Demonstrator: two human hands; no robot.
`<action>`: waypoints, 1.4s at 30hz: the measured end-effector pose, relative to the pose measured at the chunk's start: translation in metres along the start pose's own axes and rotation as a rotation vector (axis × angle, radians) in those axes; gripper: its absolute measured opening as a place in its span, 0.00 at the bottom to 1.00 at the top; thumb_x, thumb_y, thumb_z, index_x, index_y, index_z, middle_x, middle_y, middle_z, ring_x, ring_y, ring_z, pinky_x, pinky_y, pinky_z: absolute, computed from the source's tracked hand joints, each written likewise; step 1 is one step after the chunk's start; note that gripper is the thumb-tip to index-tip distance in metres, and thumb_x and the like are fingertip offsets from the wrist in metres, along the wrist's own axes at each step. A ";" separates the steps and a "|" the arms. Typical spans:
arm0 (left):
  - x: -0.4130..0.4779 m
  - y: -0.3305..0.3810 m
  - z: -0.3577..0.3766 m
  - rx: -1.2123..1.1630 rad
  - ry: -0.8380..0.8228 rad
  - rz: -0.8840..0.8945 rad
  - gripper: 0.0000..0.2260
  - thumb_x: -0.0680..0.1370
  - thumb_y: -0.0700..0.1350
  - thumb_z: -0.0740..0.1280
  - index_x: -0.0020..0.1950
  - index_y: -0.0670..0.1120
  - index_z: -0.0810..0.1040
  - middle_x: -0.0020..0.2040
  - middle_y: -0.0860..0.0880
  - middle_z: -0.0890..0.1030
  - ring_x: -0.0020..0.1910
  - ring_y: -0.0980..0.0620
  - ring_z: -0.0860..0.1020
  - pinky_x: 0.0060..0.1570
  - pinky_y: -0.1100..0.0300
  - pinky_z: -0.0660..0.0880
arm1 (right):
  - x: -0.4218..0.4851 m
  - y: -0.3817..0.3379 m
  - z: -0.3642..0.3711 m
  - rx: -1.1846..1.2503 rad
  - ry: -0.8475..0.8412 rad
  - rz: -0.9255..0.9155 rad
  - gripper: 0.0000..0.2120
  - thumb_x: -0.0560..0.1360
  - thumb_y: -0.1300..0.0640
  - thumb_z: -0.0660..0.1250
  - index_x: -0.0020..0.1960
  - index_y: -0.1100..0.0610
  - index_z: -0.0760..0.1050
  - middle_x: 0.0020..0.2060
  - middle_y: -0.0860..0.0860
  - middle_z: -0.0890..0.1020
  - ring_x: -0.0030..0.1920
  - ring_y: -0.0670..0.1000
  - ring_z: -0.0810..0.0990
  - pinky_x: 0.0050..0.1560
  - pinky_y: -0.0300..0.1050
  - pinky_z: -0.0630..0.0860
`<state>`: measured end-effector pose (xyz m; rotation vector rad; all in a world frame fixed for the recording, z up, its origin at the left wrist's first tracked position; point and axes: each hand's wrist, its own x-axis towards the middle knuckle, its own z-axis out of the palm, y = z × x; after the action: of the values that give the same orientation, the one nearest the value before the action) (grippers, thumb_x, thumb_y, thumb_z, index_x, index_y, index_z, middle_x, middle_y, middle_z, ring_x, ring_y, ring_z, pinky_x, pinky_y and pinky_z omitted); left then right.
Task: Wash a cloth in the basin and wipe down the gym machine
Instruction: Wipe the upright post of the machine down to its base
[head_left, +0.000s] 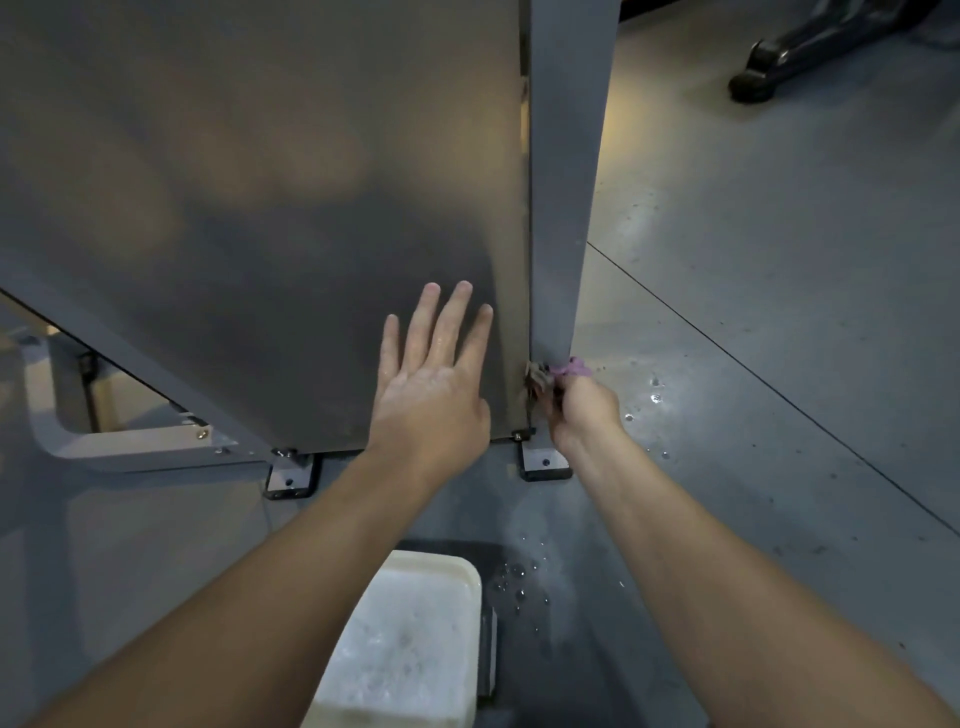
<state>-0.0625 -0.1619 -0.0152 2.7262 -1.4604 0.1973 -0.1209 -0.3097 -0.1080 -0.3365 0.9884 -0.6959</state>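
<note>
**Both Arms Out, One Hand Flat, One Clenched**

Reached forward with both bare forearms. Left hand (434, 384) laid flat, fingers straight and slightly spread, skin wet. Right hand (584, 402) curled tight, knuckles up, wrist bent downward.

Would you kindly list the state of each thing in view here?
Left hand: open, flat on the panel.
Right hand: grips the cloth at the post foot.
Cloth: bunched, against the post.
Basin: holds foamy water.
Floor: spotted with water drops.

A purple and brown cloth (556, 375) meets a dark grey gym machine (260, 208); white basin (470, 571), grey floor (779, 312).
</note>
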 end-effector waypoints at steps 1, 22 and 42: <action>0.001 0.000 0.002 -0.006 0.018 0.018 0.40 0.77 0.47 0.64 0.85 0.51 0.47 0.83 0.53 0.35 0.81 0.48 0.31 0.79 0.41 0.37 | -0.004 -0.004 0.008 -0.011 -0.011 -0.052 0.12 0.81 0.71 0.61 0.47 0.57 0.75 0.50 0.55 0.83 0.48 0.53 0.83 0.46 0.45 0.83; 0.038 0.042 -0.040 0.221 0.195 0.075 0.41 0.74 0.36 0.55 0.84 0.49 0.41 0.81 0.54 0.33 0.79 0.42 0.32 0.74 0.31 0.34 | -0.068 -0.061 0.039 -0.169 -0.259 -0.361 0.07 0.79 0.67 0.68 0.45 0.59 0.79 0.43 0.58 0.86 0.45 0.55 0.85 0.48 0.46 0.84; 0.001 0.047 -0.086 -0.358 0.196 -0.138 0.30 0.72 0.45 0.53 0.76 0.48 0.68 0.76 0.50 0.66 0.76 0.48 0.58 0.73 0.47 0.59 | -0.094 -0.077 0.029 -1.405 -0.234 -1.290 0.08 0.75 0.48 0.72 0.43 0.51 0.78 0.45 0.54 0.79 0.47 0.57 0.82 0.49 0.59 0.78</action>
<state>-0.1088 -0.1806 0.0689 2.4289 -1.1276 0.1724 -0.1600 -0.3046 0.0111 -2.3649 0.8025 -0.9301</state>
